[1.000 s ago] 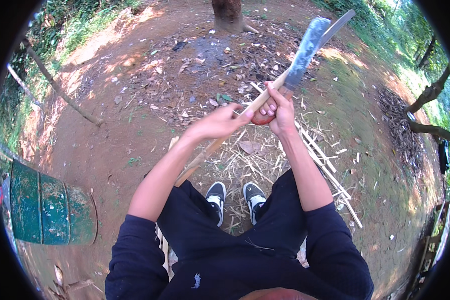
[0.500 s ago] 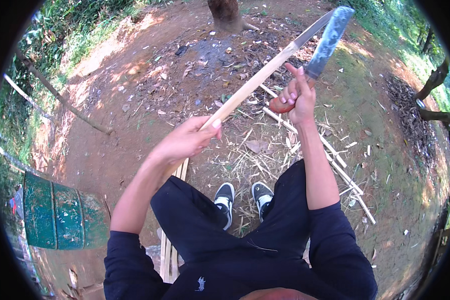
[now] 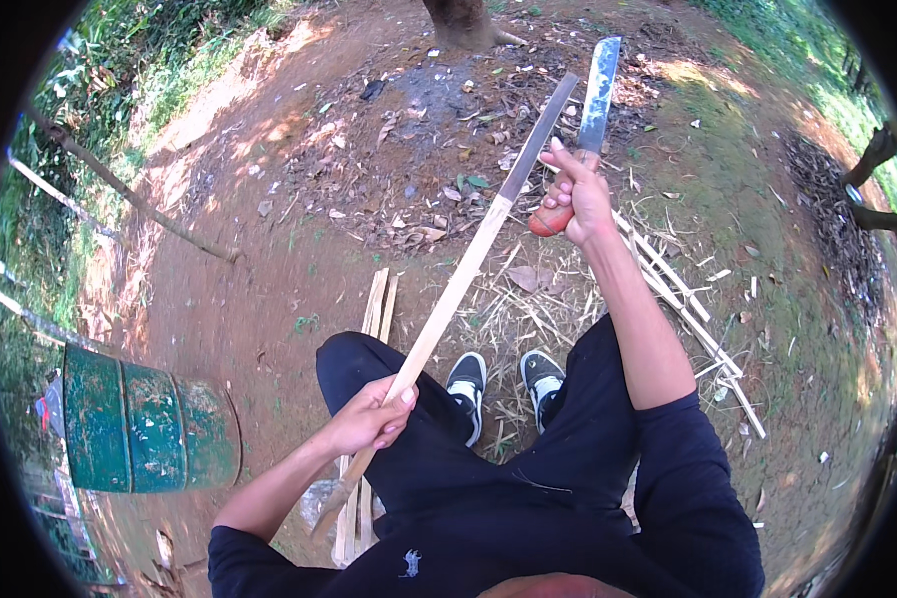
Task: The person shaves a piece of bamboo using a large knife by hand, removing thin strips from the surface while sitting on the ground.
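My left hand (image 3: 369, 419) is closed around a long flat wooden strip (image 3: 455, 286), held over my left thigh. The strip slants up and to the right. Most of it is pale and freshly cut, while its far end is dark and rough. In my right hand (image 3: 588, 204) is a machete (image 3: 599, 100), gripped by its orange-red handle, with the index finger stretched out. Its wide, worn blade points up and away, to the right of the strip's dark end. Blade and strip are apart.
Thin pale strips (image 3: 680, 294) and shavings (image 3: 513, 329) lie on the ground before my shoes (image 3: 541, 384). More strips (image 3: 377, 304) lie beside my left leg. A green metal drum (image 3: 149, 424) lies at the left, a tree trunk (image 3: 458, 22) stands at the far side.
My left hand has come down and toward me, drawing the strip back and steeper. The machete has swung left and lower, to a more upright slant, and its blade has parted from the strip's end.
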`<state>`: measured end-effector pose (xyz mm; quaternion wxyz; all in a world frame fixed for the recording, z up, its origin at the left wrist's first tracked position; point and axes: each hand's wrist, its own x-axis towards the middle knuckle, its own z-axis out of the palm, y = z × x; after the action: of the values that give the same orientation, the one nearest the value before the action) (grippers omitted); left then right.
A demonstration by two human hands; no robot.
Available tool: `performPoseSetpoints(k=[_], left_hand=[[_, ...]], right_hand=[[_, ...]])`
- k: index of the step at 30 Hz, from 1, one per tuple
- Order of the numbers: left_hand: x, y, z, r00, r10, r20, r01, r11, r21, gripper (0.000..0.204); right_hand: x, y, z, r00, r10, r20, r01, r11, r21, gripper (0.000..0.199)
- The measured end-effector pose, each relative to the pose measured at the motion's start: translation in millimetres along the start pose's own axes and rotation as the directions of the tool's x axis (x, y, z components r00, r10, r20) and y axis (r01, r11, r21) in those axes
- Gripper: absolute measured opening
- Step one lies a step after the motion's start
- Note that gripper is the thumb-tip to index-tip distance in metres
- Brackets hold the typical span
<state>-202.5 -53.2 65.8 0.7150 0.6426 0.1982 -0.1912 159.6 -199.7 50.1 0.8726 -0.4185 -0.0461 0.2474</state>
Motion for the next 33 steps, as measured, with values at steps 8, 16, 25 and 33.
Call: performPoseSetpoints(k=[8,16,25,33], left_hand=[[-8.2,-30.2,0.5,1.000,0.007,-0.003,-0.007,1.000,-0.020,0.027],[-11.2,-52.3,14.7,0.999,0.005,-0.044,-0.012,0.987,-0.162,0.029],[-6.3,-55.6,16.7,0.996,0.048,0.070,-0.041,0.995,-0.086,0.028],[16.7,-21.3,-32.5,0.874,-0.018,0.486,-0.156,0.936,0.317,0.049]], right_hand=[[-0.5,25.1,7.3,0.998,-0.064,0.001,0.062,0.971,-0.230,0.033],[-0.4,37.4,7.0,0.992,0.037,-0.121,-0.066,0.968,-0.243,0.029],[-15.3,32.4,9.2,0.957,0.291,0.025,-0.281,0.940,-0.193,0.024],[-14.5,40.6,13.6,0.958,0.266,0.109,-0.247,0.956,-0.161,0.026]])
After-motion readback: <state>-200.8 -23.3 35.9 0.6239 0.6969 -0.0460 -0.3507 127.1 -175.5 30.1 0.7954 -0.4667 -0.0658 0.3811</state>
